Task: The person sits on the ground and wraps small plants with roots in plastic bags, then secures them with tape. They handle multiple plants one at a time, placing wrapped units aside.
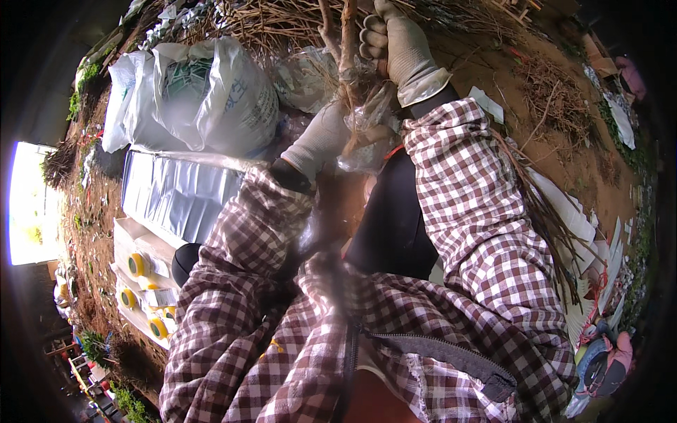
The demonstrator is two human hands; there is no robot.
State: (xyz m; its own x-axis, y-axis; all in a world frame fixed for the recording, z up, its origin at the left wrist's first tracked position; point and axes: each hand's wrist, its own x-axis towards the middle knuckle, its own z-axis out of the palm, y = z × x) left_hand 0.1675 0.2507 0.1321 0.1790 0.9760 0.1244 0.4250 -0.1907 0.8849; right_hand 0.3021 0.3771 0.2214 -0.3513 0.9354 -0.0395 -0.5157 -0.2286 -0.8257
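Before me stands a bare-rooted woody plant with a forked stem (pixel 346 50); thin roots spread from its base. My left hand (pixel 322 135), in a pale knitted glove, lies against the roots at the lower left; its fingers are largely hidden behind them. Clear plastic film (pixel 367 150) is bunched around and beneath the roots. My right hand (pixel 389 39), in a similar glove, is raised just right of the stem with its fingers curled; whether anything is inside them cannot be told.
A white plastic sack (pixel 238 106) of green-and-white packets stands at the left, above a silver-lined box (pixel 180 195). Yellow tape rolls (pixel 136 264) lie in a carton below. Bundled branches (pixel 264 24) lie ahead, loose twigs (pixel 555 95) at right. Another person (pixel 608 365) is at the lower right.
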